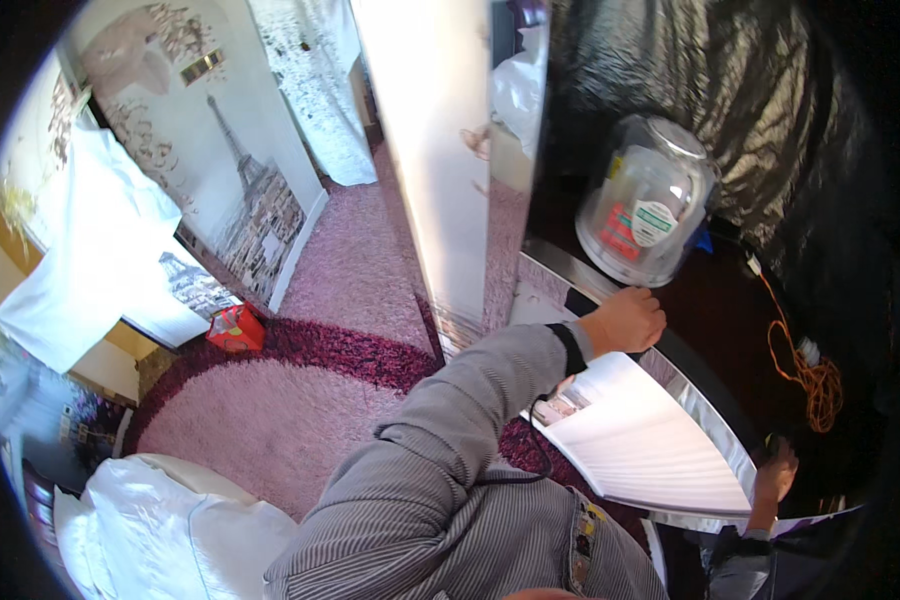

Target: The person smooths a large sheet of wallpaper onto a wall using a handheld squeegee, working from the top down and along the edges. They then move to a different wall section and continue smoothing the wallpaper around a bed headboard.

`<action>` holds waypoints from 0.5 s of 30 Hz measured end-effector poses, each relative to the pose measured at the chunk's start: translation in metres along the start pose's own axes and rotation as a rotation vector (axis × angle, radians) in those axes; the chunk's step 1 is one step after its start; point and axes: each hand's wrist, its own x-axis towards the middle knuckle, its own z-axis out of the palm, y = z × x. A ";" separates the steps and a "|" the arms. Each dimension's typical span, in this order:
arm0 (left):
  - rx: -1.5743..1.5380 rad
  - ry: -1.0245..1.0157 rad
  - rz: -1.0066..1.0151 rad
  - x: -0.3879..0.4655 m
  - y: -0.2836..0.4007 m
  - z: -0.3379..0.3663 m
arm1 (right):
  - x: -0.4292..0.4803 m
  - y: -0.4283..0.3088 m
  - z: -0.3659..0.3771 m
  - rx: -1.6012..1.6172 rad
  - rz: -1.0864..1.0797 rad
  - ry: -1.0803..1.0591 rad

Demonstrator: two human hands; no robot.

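Observation:
My left hand (624, 321) is curled at the mirrored front edge of a dark curved tabletop (709, 322), just below a clear plastic tub (649, 199). Whether its fingers hold anything is hidden. The tub stands with its narrower end up; a white and green label and red and yellow pieces show on or through its wall. Further along the same edge, at the lower right, my right hand (776, 472) rests over the dark top. Its fingers are closed around a small dark object (774, 445) with a yellow-green spot, too dim to name.
An orange cord (821, 386) lies bundled on the tabletop, its white plug (754, 264) towards the back. Behind hangs shiny black sheeting (720, 82). A tall white panel (427, 150) rises left of the tub. A red bag (236, 328) stands by the pink rug (270, 420).

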 end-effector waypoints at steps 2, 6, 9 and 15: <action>0.018 -0.058 -0.074 -0.003 0.004 0.002 | -0.006 -0.023 -0.018 0.068 0.021 0.018; -0.043 -0.026 -0.036 -0.036 0.017 -0.021 | -0.015 -0.062 -0.042 0.075 0.019 0.080; -0.315 -0.357 -0.108 -0.095 0.020 -0.066 | -0.022 -0.105 -0.056 0.162 0.044 0.068; -0.468 -0.623 -0.620 -0.225 -0.046 -0.201 | 0.001 -0.311 -0.118 0.709 -0.159 0.082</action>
